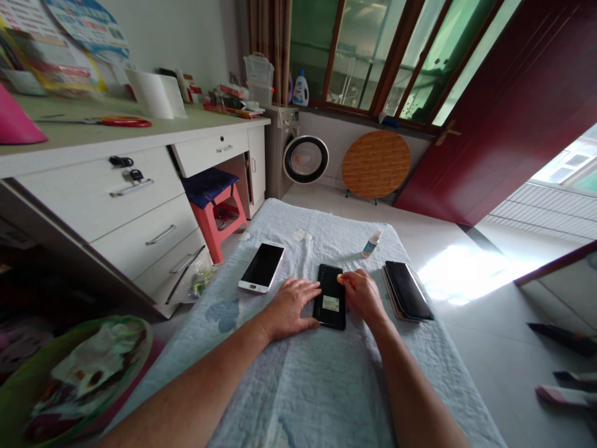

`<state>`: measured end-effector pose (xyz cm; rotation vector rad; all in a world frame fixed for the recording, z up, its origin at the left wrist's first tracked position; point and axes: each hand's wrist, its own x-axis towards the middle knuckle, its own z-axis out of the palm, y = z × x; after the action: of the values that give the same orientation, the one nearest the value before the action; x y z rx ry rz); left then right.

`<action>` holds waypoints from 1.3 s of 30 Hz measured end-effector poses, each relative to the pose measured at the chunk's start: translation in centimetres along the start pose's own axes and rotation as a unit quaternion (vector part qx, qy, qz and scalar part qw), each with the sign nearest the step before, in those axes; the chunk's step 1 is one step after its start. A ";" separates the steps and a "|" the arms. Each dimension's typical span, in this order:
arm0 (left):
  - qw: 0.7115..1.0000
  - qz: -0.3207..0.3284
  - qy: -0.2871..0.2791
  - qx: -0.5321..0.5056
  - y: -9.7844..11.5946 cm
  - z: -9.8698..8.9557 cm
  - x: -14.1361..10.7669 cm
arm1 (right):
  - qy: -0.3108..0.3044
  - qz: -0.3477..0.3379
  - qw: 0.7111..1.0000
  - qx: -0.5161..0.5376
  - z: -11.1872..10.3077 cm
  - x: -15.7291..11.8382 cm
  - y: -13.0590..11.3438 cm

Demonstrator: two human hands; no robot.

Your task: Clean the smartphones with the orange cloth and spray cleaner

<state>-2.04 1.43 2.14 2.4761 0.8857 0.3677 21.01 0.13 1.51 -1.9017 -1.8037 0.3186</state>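
A black smartphone point(332, 289) lies back side up on the cloth-covered table, with a pale label on its lower half. My left hand point(293, 305) rests flat at its left edge, fingers stretched out and touching it. Between the fingertips of my right hand point(362, 292) is a small orange item point(340, 279), pressed against the phone's upper right edge; its kind is mostly hidden. To the left lies a white phone point(262, 267), dark screen up. A dark phone in a folio case point(407, 291) lies to the right. Behind my right hand stands a small spray bottle point(372, 244).
A pale blue quilted cloth point(298, 386) covers the table. On the left are a white desk with drawers point(140, 218), a red stool point(214, 214) and a full waste bin point(144, 354). A round wooden tabletop point(377, 163) leans by the wall near an open washing machine point(280, 130).
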 end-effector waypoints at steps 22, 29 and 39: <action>1.000 0.002 -0.002 0.003 0.0 0.0 0.0 | -0.130 -0.029 0.988 0.084 -2.1 -0.3 -0.3; 1.000 0.005 0.003 0.004 -0.1 0.1 0.0 | 0.055 0.037 0.998 0.007 0.9 1.1 0.6; 1.000 0.005 0.006 -0.005 0.1 -0.1 0.0 | 0.039 0.064 0.995 -0.073 1.0 2.9 -0.6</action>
<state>-2.00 1.40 2.23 2.4730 0.8754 0.3902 20.28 3.17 1.46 -2.1055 -1.6993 0.1581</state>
